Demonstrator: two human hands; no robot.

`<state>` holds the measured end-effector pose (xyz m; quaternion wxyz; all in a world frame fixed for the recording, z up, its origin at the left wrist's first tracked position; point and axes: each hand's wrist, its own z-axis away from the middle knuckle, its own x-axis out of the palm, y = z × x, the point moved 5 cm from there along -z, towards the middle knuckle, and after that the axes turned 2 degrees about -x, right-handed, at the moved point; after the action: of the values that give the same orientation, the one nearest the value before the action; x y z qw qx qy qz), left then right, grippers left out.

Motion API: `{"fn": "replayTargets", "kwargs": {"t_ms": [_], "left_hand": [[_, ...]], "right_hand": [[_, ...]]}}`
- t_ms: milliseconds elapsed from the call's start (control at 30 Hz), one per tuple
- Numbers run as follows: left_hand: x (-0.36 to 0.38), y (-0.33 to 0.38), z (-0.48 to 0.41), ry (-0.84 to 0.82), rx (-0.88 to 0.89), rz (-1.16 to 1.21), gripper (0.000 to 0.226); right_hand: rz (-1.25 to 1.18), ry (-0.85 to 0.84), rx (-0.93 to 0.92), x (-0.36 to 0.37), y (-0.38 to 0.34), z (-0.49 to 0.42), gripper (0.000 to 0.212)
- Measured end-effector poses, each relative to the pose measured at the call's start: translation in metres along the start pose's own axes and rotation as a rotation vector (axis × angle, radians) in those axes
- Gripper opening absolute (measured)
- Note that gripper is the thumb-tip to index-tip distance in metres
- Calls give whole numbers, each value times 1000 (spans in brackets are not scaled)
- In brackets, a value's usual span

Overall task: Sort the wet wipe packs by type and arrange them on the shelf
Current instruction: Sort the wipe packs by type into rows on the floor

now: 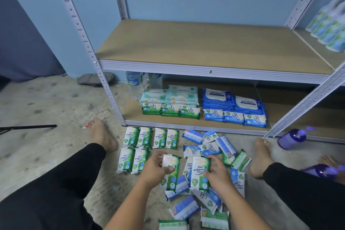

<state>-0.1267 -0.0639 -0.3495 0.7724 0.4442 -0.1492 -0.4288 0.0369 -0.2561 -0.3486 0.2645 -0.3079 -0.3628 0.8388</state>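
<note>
Wet wipe packs (211,148) were partly sorted; none of the floor lot was on the shelf yet.

Floor, L to R:
- Six green pine packs (138,147) lay face up in a neat grid, just in front of the shelf's left post.
- Left hand (155,171) had its fingers curled round the top of another green pack (173,175), thumb on its face, low over the floor.
- Right hand (218,173) gripped the right edge of a second green pine pack (200,172), fingers wrapped behind it, pack upright over the heap.
- Under and right of both hands was a loose heap (184,209) of blue and green packs, mixed and overlapping.
- A purple pump bottle (291,139) sat at far right, not part of the job.

Bottom tier (214,129), L to R:
- Two water bottles (136,84) stood at the back.
- Pale green large packs (168,95) were stacked, with a row of small green packs (170,111) in front.
- Stacked blue antabax packs (233,101) had a row of small blue packs (235,117) in front.
- All shelved packs were on this tier, green types left and blue right.

My read was roughly halfway. The green pull-out looked well advanced, with a few greens left in the heap. The floor blues were not yet grouped. Both floor groups then needed shelving beside their matching rows.
</note>
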Motion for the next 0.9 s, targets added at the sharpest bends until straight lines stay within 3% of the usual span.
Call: {"fn": "replayTargets", "kwargs": {"t_ms": [367,567,733,900], "left_hand": [[-26,26,-29,185,97,6,37],[-44,46,-68,298,85,-7,40],[-56,47,-128,349,40,-116,56],[-59,32,-203,314,16,-190,59]], "right_hand": [[-86,15,-30,25,-27,-30,57],[-150,13,-24,33,-44,-67,66],[-123,46,31,50,-42,-125,67],[-87,42,43,79,-38,-199,71]]}}
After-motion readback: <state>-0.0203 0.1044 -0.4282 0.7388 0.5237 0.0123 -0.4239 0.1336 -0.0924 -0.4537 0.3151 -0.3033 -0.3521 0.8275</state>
